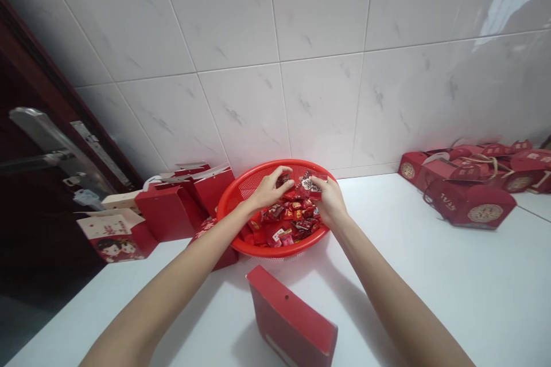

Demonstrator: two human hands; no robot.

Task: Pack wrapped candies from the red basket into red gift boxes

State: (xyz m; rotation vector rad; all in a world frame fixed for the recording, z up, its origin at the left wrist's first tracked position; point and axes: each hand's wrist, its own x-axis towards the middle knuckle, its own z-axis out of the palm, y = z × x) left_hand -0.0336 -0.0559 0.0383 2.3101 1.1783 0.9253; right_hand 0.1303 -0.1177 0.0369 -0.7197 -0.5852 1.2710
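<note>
A red plastic basket with perforated sides stands against the wall and holds several wrapped candies in red and dark brown wrappers. Over its left half is my left hand, thumb and fingers curled around a dark red wrapped candy, partly hidden by the fingers. At the basket's right side, my right hand pinches a shiny red wrapper with white print. Nearer to me, between my forearms, a closed red box stands upright on the white table.
Several red gift boxes and bags stand left of the basket, partly behind my left arm. More red handled boxes are grouped at the right along the tiled wall. A dark door with a metal handle is at far left.
</note>
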